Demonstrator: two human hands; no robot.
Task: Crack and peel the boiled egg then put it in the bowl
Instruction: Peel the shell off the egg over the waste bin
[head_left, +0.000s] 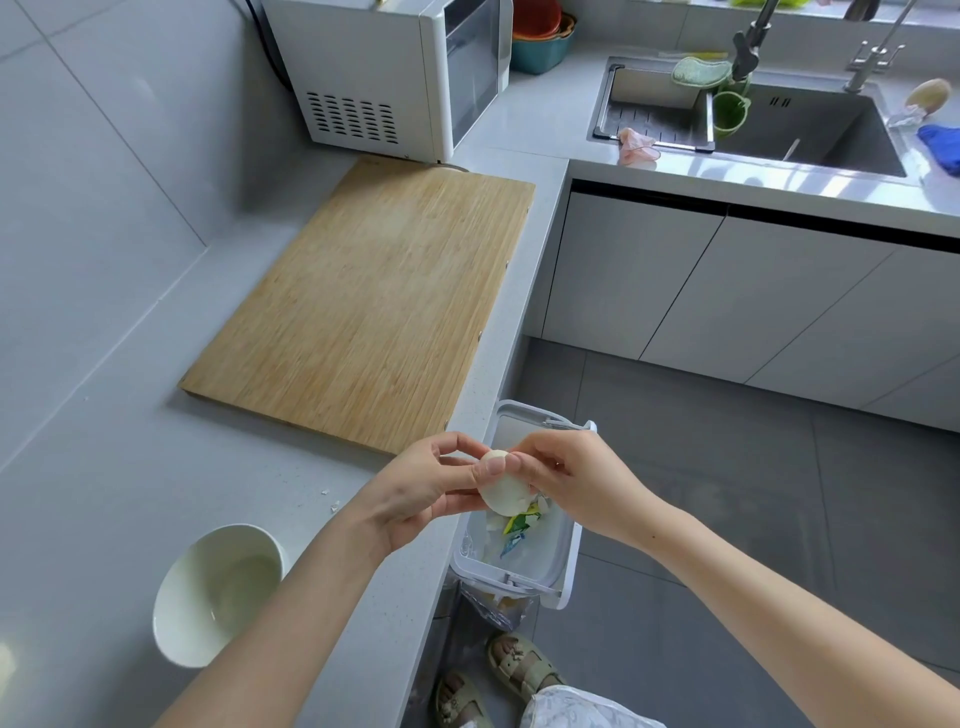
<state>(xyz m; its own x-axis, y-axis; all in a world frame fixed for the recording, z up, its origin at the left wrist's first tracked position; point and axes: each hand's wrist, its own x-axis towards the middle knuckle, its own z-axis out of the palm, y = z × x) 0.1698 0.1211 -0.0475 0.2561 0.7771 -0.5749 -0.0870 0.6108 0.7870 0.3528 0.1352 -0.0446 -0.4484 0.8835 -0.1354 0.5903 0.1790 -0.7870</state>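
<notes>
Bowl: a white bowl (218, 592) stands near the front edge of the desk (104, 467), with nothing in it. It sits just beside the left forearm, probably so the finished egg has only a short way to go.
Shell crumbs: a few white shell crumbs (332, 506) lie on the desk between the bowl and the hands, which suggests the cracking was done there.
Cutting board: a wooden cutting board (363, 301) lies flat further back with nothing on it. It plays no part in the peeling.
Microwave: a white microwave (384, 73) stands behind the board. I can read no brand or label on it, or anywhere else in view.
Left hand: the left hand (421, 493) cradles the egg from the left and from below, with its fingers curled round it to steady it.
Egg: the egg (501, 488) is held between both hands, out past the desk edge and straight above the bin. It looks mostly bare and white. Whether shell clings to the hidden side I cannot tell.
Right hand: the right hand (566, 478) has its thumb pressed on the upper end of the egg and its fingers curled behind. It seems to be picking or rubbing shell away.
Bin: a small white bin (545, 415) hangs at the desk edge, already holding shell and coloured scraps. Peeling above it lets the bits drop straight in.
Sink: a steel sink (810, 130) is set in the far counter, well apart from the work.
Stage: late in the peeling, by the look of it. The egg is not yet in the bowl.
</notes>
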